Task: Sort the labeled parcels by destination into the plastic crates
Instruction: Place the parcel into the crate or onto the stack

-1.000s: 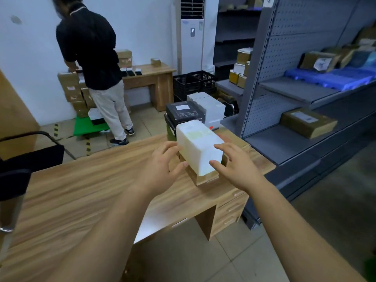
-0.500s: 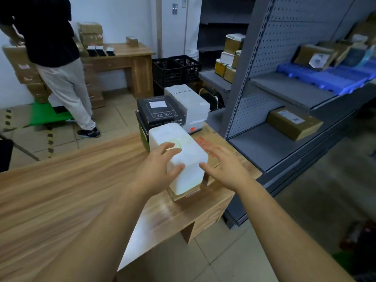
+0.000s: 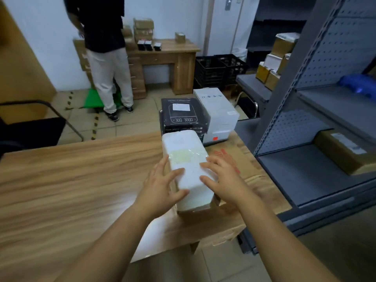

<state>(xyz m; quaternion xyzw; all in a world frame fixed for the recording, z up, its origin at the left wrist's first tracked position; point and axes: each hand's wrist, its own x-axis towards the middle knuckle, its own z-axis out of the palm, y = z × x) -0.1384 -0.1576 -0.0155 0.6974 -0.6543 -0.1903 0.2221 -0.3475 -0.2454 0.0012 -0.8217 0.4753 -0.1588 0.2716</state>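
A second ago I clasped the white foam parcel (image 3: 184, 151) between my palms, one on each flank. Now my left hand (image 3: 160, 186) has crept over its near left corner, with fingers spread on the top and thumb on the face toward me. My right hand (image 3: 223, 180) has left the right flank and lies spread on top, its fingertips near my left hand's but apart. Red print on the cardboard carton (image 3: 246, 159) now shows just right of that hand.
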